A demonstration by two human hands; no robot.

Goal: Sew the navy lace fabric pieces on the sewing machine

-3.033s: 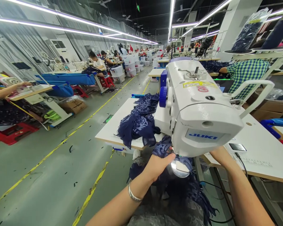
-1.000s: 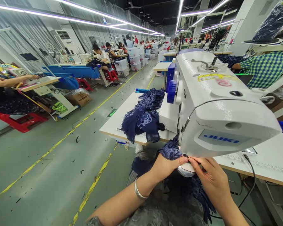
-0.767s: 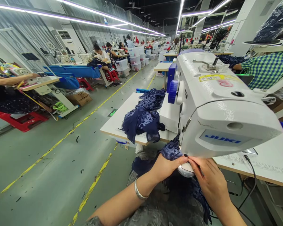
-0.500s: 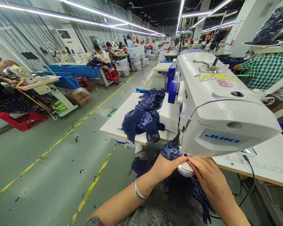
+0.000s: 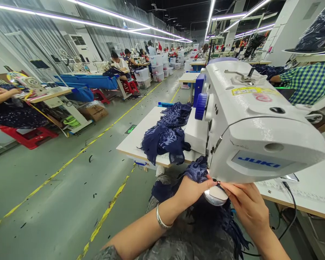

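A white JUKI sewing machine (image 5: 249,126) fills the right of the head view, its head end facing me. My left hand (image 5: 191,191), with a silver bracelet on the wrist, presses dark navy lace fabric (image 5: 196,173) under the machine head; its fingers are closed on the cloth. My right hand (image 5: 246,204) meets it from the right, thumb and fingers pinched at the needle area just under the machine. What the pinch holds is hidden. More navy fabric hangs down over my lap (image 5: 222,220).
A heap of navy lace pieces (image 5: 166,135) lies on the white table (image 5: 141,133) left of the machine. A black cable (image 5: 289,213) hangs off the table's right side. An aisle with yellow floor lines (image 5: 70,164) runs left; other people sew at benches there and behind.
Three seconds ago my right hand lay behind the machine head on the table side. It has come forward to pinch beside my left hand. The view has shifted slightly.
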